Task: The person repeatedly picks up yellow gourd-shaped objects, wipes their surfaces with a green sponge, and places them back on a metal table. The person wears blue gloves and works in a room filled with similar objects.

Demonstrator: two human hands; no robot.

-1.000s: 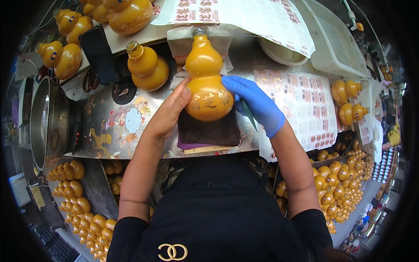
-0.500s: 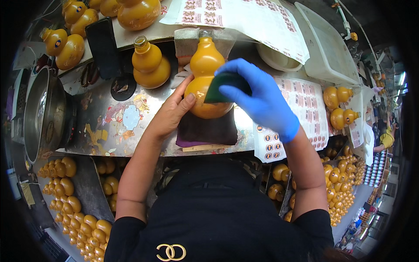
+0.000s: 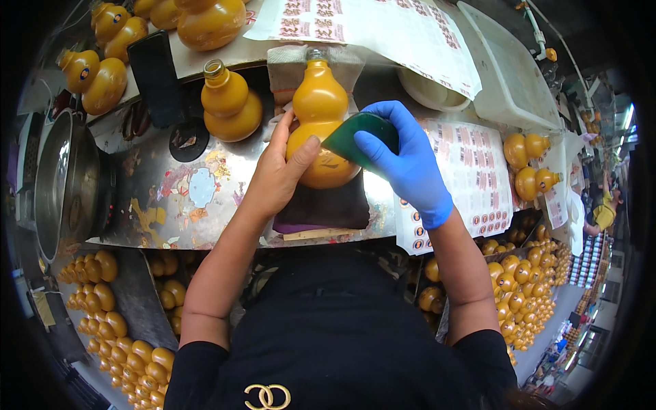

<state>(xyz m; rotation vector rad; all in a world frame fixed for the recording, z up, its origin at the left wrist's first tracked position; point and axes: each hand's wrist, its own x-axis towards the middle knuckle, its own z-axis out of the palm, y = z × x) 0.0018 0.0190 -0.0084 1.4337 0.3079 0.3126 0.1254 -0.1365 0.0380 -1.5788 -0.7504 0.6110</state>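
Observation:
A yellow gourd-shaped bottle lies in front of me on a dark cloth pad, its clear glass neck pointing away. My bare left hand grips its lower bulb from the left, with the thumb on top and the fingers along the side. In my blue-gloved right hand is a flat green scraper, pinched between thumb and fingers. The scraper's tip meets the upper right of the lower bulb. Faint markings show on the bulb below it.
Another gourd bottle stands to the left beside a black phone and a metal basin. Sticker sheets lie at right; a clear plastic tub sits behind. Many yellow bottles fill the space below the bench.
My right hand has turned, and more of the scraper's green face shows. The left thumb has shifted up and right across the bulb.

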